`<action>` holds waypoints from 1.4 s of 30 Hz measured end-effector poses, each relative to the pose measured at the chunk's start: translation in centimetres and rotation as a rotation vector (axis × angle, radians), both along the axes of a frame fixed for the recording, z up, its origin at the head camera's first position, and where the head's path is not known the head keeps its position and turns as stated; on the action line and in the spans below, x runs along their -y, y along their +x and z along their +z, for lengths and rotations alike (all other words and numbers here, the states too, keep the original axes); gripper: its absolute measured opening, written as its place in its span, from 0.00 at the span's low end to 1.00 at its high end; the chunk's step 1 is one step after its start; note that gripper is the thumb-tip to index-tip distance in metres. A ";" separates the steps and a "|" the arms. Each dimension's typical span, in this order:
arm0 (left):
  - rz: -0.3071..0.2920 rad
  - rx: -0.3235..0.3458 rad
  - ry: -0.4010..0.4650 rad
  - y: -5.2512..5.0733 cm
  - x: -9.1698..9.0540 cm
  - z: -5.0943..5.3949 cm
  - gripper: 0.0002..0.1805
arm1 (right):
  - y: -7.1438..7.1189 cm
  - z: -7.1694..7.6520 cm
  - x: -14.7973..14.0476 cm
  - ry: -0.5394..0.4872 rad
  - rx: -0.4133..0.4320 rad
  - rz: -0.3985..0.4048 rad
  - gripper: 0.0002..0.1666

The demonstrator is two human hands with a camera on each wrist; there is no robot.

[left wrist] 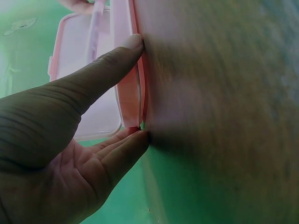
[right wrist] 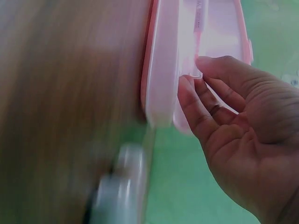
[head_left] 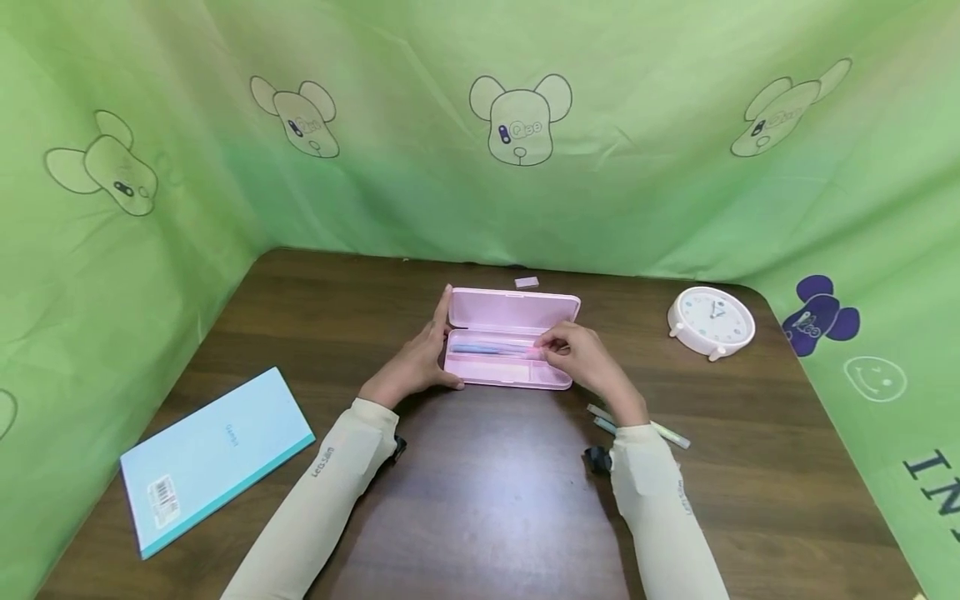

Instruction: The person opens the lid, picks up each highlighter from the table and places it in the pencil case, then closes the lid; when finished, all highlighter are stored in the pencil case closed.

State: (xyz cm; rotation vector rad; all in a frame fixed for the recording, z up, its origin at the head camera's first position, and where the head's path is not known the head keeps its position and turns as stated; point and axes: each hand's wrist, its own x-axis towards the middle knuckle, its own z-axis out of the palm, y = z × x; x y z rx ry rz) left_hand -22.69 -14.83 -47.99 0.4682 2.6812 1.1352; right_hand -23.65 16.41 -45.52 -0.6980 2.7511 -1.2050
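Observation:
A pink pencil case [head_left: 491,371] lies with its lid raised at the back. Its left end is braced by my left hand [head_left: 415,364], the thumb on the front edge and the fingers on the side and back. Blue and pink pens [head_left: 491,348] lie along the case's rear compartment. Over the right end, my right hand [head_left: 585,358] pinches the end of a pen [right wrist: 199,25] between thumb and fingers. In the right wrist view, that pen has a pink lower part and a printed, pale barrel.
A small eraser-like block [head_left: 527,282] lies behind the case. Highlighter-like pens [head_left: 671,435] lie beneath the right wrist. A white clock [head_left: 711,321] lies at the back right, and a light blue notebook [head_left: 217,454] at the left. Green printed cloth [head_left: 420,200] surrounds the wooden table.

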 end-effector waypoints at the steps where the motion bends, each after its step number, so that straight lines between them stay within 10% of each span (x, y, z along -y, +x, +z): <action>1: 0.001 -0.005 0.001 -0.3 0.1 -0.6 0.91 | -0.1 0.0 0.4 0.001 -0.002 0.007 0.09; 5: -0.003 -0.035 0.000 -0.9 0.1 -2.0 0.92 | -0.4 -0.2 1.7 -0.008 -0.007 0.038 0.08; 18: -0.005 0.011 -0.014 1.2 -0.5 2.2 0.87 | -0.6 0.0 2.4 0.019 0.002 0.000 0.13; 25: -0.019 -0.026 -0.015 0.1 -0.1 0.0 0.90 | -0.1 0.1 1.4 0.037 -0.010 -0.010 0.11; 42: -0.006 0.036 -0.028 1.4 -0.8 2.7 0.85 | 5.4 1.1 -10.6 0.093 -0.127 -0.172 0.13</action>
